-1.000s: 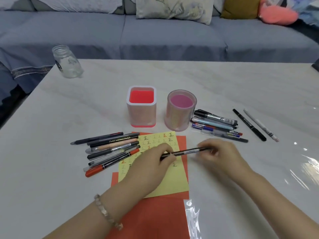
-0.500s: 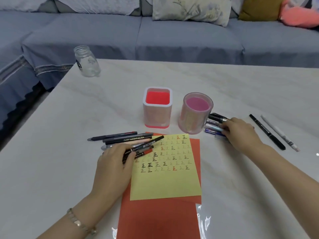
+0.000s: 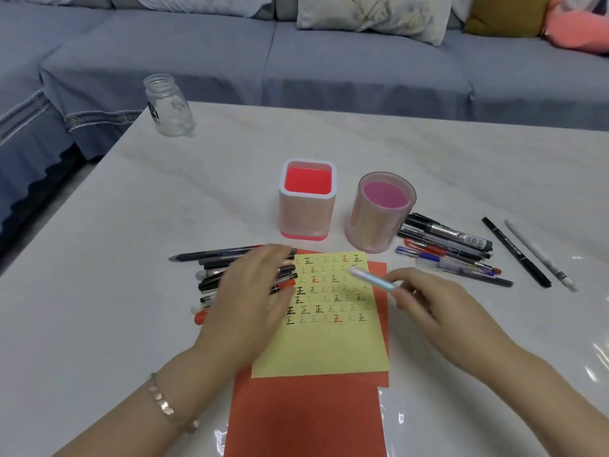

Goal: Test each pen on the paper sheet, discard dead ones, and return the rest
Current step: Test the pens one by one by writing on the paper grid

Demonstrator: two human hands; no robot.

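We judge a fresh test is starting: the right hand (image 3: 435, 311) has a pale blue pen (image 3: 372, 280) pinched in its grip at the near end, and the pen's whitish end hovers over the yellow paper sheet (image 3: 329, 351), which lies on a red sheet (image 3: 306, 420) on the table (image 3: 131, 291). The left hand (image 3: 244, 301), its grip slack and fingers straight, is over the left pile of pens (image 3: 211, 272); blur hides whether it touches them. Next, the pen needs uncapping, if capped, and its tip must meet a bare part of the sheet. We cannot tell cap from tip.
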